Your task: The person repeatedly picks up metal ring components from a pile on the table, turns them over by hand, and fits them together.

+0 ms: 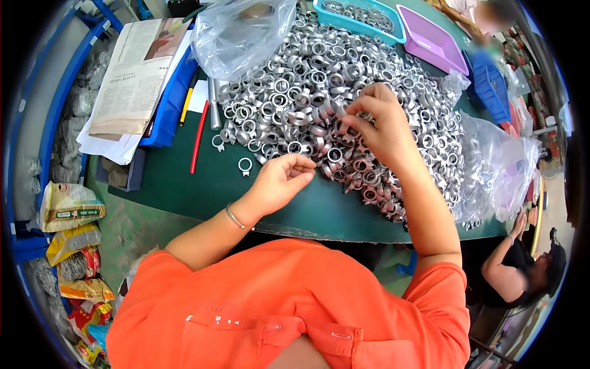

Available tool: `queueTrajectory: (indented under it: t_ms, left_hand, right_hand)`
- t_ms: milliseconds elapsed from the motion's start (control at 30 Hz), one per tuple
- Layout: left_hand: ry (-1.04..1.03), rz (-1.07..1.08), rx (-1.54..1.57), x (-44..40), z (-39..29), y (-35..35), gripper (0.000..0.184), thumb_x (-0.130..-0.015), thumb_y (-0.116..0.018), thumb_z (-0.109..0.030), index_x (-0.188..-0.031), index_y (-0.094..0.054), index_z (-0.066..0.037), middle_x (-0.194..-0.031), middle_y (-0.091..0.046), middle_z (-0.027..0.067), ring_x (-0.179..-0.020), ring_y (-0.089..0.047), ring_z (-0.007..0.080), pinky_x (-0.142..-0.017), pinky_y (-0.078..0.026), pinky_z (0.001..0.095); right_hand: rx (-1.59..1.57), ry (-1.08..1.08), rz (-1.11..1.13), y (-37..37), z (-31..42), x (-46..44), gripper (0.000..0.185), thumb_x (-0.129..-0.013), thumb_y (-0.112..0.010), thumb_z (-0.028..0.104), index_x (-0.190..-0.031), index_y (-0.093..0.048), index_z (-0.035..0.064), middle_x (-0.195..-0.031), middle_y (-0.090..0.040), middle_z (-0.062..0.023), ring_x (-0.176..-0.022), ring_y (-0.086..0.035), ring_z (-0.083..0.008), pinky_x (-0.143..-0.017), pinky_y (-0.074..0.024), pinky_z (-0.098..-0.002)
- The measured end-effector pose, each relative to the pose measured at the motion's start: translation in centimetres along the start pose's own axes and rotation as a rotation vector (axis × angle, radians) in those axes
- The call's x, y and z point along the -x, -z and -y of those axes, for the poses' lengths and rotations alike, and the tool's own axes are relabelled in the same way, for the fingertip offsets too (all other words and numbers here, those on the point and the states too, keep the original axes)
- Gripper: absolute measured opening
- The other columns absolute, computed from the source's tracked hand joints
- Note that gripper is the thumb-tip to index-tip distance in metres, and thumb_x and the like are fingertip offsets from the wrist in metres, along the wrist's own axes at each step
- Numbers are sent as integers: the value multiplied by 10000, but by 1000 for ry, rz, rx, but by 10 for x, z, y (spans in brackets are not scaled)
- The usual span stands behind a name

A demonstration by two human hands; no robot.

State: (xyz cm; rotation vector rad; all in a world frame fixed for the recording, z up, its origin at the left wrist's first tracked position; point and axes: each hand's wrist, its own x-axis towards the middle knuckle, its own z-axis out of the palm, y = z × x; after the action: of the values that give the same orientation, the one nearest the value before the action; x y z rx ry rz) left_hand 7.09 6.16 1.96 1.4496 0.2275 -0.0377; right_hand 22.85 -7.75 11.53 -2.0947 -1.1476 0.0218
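- dark green counter [215,190] spreads under a broad heap of silver-grey, ring-shaped metal parts [335,81], with blue metal shelving [58,80] standing to its left.
- the person's left hand [281,184] is at the heap's near edge, fingers curled together with the thumb close to them; whether they hold anything, i cannot tell.
- the right hand [382,126] is over the middle of the heap, fingers bent downward and thumb slightly apart; i cannot tell if a part is between them.
- one loose silver ring [245,173] lies apart, left of the left hand.
- a slim red stick [198,138] and a shiny metal tube [214,104] lie left of the heap.
- beyond it, a turquoise plastic basket [361,30] holds more rings, beside a purple plastic basket [433,43].
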Motion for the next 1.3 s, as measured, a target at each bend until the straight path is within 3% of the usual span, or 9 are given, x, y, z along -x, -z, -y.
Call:
queueTrajectory:
  t_ms: [167,200,467,700,767,900,1100,1233,1300]
  left_hand:
    - [28,-36,142,3,-2,-3,213,-860,-578,-55,-1057,-566,26,-939,-626,83,-832,-605,130,-712,-494,245]
    - [75,-43,177,5,-4,-3,197,-863,-576,-57,-1042,-569,25,-917,-628,81,-807,-605,128,-692,-495,242]
    - [21,-53,251,29,-6,-14,120,-874,-575,-79,-951,-592,12,-817,-622,52,-698,-581,101,-615,-481,217]
    - [44,-84,186,33,-5,-26,72,-853,-600,-53,-874,-612,15,-802,-611,26,-689,-547,76,-609,-456,203]
    - [-243,-146,-2,32,2,-29,54,-827,-619,-22,-866,-607,14,-786,-604,26,-705,-548,85,-617,-460,214]
    - [-391,-152,-227,32,-4,-29,66,-799,-637,4,-855,-602,10,-803,-592,36,-719,-554,97,-624,-466,225]
    - [-555,-119,-517,36,-13,-34,84,-762,-643,40,-821,-610,-10,-791,-598,60,-701,-592,123,-598,-489,241]
    - [-92,-118,5,40,-12,-31,122,-849,-593,-53,-949,-584,17,-829,-614,61,-723,-603,122,-633,-508,236]
    - [102,-20,191,42,-16,-30,183,-886,-564,-97,-1019,-564,29,-851,-619,67,-742,-604,125,-669,-515,233]
  right_hand:
    - [-314,-21,-81,-25,15,51,106,-736,-661,-21,-789,-570,-10,-907,-549,-109,-708,-562,-189,-580,-464,-277]
    - [-594,-203,-62,-36,17,65,74,-767,-639,-28,-791,-570,-16,-924,-552,-94,-691,-563,-127,-554,-468,-234]
    - [-964,-374,-36,-71,16,111,44,-823,-576,-47,-866,-586,-47,-1003,-522,-88,-787,-589,-134,-680,-517,-241]
    - [-432,-63,-56,-70,6,122,117,-783,-607,-57,-891,-582,-17,-982,-556,-107,-803,-588,-150,-668,-502,-260]
    - [-654,-102,-137,-80,1,126,168,-794,-585,-77,-950,-560,-20,-993,-556,-108,-792,-594,-146,-668,-503,-251]
    - [-1136,-495,8,-65,12,124,175,-922,-477,59,-1063,-521,-35,-925,-583,-81,-754,-601,-133,-655,-505,-239]
    - [-1254,-483,142,-59,6,123,231,-885,-568,99,-1073,-520,-26,-921,-590,-68,-774,-592,-118,-647,-495,-230]
    - [-1328,-310,-116,-62,12,124,291,-781,-619,-72,-1045,-535,14,-980,-585,-79,-869,-577,-132,-729,-490,-248]
    - [-680,40,-164,-59,10,124,275,-714,-613,-110,-955,-565,15,-975,-599,-106,-864,-586,-207,-737,-486,-281]
